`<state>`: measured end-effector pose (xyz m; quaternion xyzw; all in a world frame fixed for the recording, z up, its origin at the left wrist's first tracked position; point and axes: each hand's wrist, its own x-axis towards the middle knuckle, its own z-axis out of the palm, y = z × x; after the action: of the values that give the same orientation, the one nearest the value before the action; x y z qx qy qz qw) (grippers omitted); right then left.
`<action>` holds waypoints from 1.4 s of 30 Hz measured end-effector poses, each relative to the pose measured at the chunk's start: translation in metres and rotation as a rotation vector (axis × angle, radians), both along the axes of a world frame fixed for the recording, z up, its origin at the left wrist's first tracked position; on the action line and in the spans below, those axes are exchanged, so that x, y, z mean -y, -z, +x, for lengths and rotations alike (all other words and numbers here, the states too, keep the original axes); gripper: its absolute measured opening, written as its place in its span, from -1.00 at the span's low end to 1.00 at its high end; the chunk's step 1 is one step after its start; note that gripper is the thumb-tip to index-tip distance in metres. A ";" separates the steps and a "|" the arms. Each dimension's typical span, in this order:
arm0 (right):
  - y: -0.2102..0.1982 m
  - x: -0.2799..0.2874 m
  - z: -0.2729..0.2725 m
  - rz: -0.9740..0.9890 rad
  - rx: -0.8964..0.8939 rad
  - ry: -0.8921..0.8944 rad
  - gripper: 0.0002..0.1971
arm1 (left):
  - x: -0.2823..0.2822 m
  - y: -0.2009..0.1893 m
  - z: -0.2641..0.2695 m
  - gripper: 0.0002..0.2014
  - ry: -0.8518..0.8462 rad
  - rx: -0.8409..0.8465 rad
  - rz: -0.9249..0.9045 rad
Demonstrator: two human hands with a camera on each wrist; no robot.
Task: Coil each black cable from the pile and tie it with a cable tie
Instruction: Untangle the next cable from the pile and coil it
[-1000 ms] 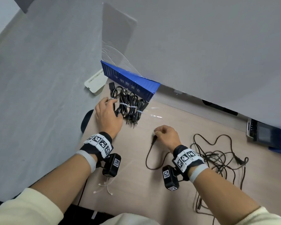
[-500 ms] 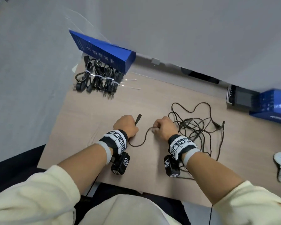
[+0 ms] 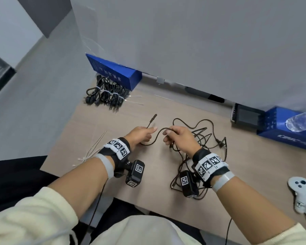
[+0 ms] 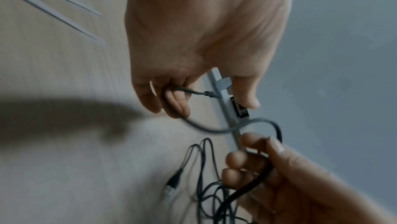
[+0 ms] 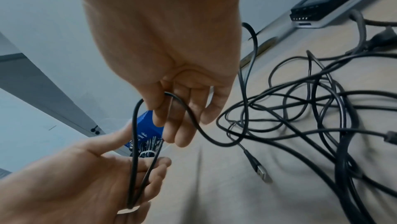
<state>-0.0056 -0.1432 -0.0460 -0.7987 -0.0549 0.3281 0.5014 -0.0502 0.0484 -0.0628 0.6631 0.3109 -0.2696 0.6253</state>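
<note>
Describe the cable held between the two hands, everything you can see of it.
The cable is thin, black and round, rubbery-looking. The left hand grips it near one end, and that end's slim plug sticks out past the fingers, up off the table. A short slack span sags between the hands. The right hand pinches it further along; from there it runs down into the loose pile on the table. No tie on it yet.

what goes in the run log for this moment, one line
left hand pinches cable end | right hand grips same cable | pile uncoiled
</note>
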 end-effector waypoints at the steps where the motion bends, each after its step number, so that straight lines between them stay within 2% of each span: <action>1: -0.005 0.002 -0.001 -0.011 0.007 -0.001 -0.79 | 0.001 -0.008 0.000 -0.13 0.049 -0.012 -0.005; 2: -0.009 0.004 -0.003 -0.023 0.013 -0.001 -0.80 | 0.002 -0.015 0.000 -0.14 0.100 -0.010 -0.007; 5: -0.027 0.001 -0.008 -0.057 0.047 0.023 -0.84 | 0.003 -0.037 0.000 -0.37 0.233 0.061 0.021; 10: -0.054 -0.018 -0.013 -0.106 0.078 0.075 -0.93 | -0.007 -0.060 0.001 -0.10 0.409 0.282 0.192; 14: -0.066 -0.030 -0.016 -0.112 0.076 0.130 -0.86 | -0.023 -0.068 0.001 -0.09 0.469 0.373 0.319; 16: -0.069 -0.034 -0.018 -0.140 0.087 0.141 -0.85 | -0.028 -0.071 -0.001 -0.16 0.501 0.433 0.324; 19: -0.072 -0.040 -0.025 -0.162 0.087 0.206 -0.83 | -0.037 -0.071 -0.004 -0.42 0.549 0.452 0.310; 22: -0.073 -0.044 -0.025 -0.148 0.076 0.244 -0.79 | -0.045 -0.066 -0.010 -0.63 0.564 0.422 0.212; 25: -0.072 -0.041 -0.022 -0.125 0.041 0.254 -0.77 | -0.048 -0.067 -0.012 -0.70 0.559 0.416 0.168; 28: -0.080 -0.031 -0.018 -0.146 0.038 0.235 -0.74 | -0.046 -0.078 -0.013 -0.71 0.587 0.427 0.228; 31: -0.093 -0.019 -0.013 -0.140 0.036 0.202 -0.74 | -0.040 -0.081 -0.013 -0.60 0.558 0.414 0.289; 35: -0.103 -0.004 -0.006 -0.103 0.045 0.130 -0.73 | -0.019 -0.091 -0.011 -0.56 0.544 0.387 0.188; 39: -0.113 -0.001 0.002 -0.104 0.179 0.045 -0.80 | -0.008 -0.108 -0.008 -0.60 0.503 0.410 0.140; 42: -0.115 -0.006 0.005 -0.126 0.291 -0.011 -0.76 | -0.006 -0.110 -0.004 -0.68 0.480 0.425 0.104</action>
<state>-0.0010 -0.1377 0.0686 -0.8672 -0.1107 0.2146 0.4355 -0.0544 0.0541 0.0476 0.7901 0.0215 -0.2485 0.5599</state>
